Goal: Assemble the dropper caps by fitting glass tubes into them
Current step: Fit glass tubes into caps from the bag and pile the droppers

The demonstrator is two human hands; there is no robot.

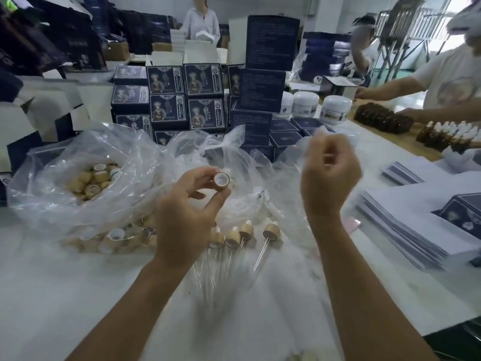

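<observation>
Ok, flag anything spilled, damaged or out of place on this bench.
Nothing stands out as damaged. Loose bamboo-collared caps lie spilled outside the clear plastic bag, beside finished droppers with glass tubes. The left hand pinches one white-lined bamboo cap; the right hand is blurred.

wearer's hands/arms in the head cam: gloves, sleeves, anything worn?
Nothing worn that shows. The left hand and right hand are bare, no gloves. Both forearms are uncovered up to the frame's bottom edge, with no sleeve in view. No watch, bracelet or ring can be made out, though the right hand is motion-blurred, so small items there could be missed.
</observation>
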